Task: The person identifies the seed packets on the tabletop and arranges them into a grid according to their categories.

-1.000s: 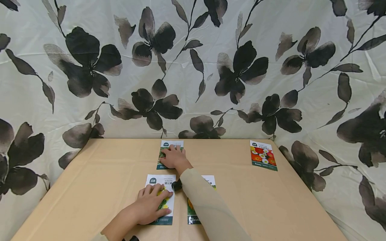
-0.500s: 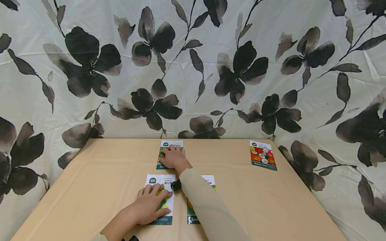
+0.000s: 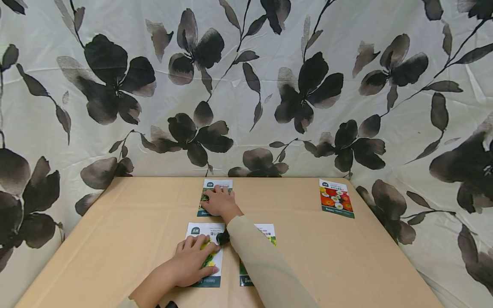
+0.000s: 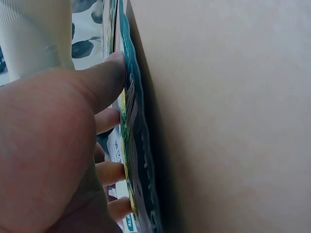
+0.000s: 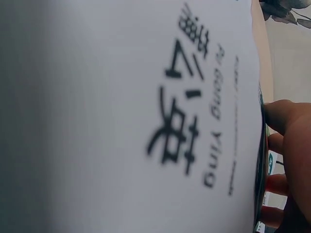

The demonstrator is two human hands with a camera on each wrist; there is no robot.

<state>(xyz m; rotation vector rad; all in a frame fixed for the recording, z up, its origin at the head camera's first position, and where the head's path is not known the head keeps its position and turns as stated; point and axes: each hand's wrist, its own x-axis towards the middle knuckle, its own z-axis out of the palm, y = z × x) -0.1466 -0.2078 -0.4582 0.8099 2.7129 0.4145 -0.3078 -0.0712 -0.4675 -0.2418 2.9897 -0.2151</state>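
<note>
My left hand (image 3: 194, 261) rests, fingers spread, on a seed packet (image 3: 194, 230) with a white top, yellow flowers and a teal bottom band. In the left wrist view the thumb and fingertips touch the face of that packet (image 4: 137, 121). Farther off, my right hand (image 3: 221, 202) presses on another seed packet (image 3: 218, 182) near the table's back edge, covering most of its picture. The right wrist view is mostly filled by the white top of the left hand's packet (image 5: 121, 116), printed "Pu Gong Ying", with the right hand (image 5: 299, 133) beyond.
A third seed packet (image 3: 268, 231) lies partly hidden beneath the right sleeve (image 3: 265, 261). At the back right corner of the tan table (image 3: 115, 231) is a packet with red and white flowers (image 3: 336, 198). A floral curtain (image 3: 250, 85) hangs behind.
My right hand and the far seed packet under it have slid slightly to the left. The left hand and the other packets stay where they were.
</note>
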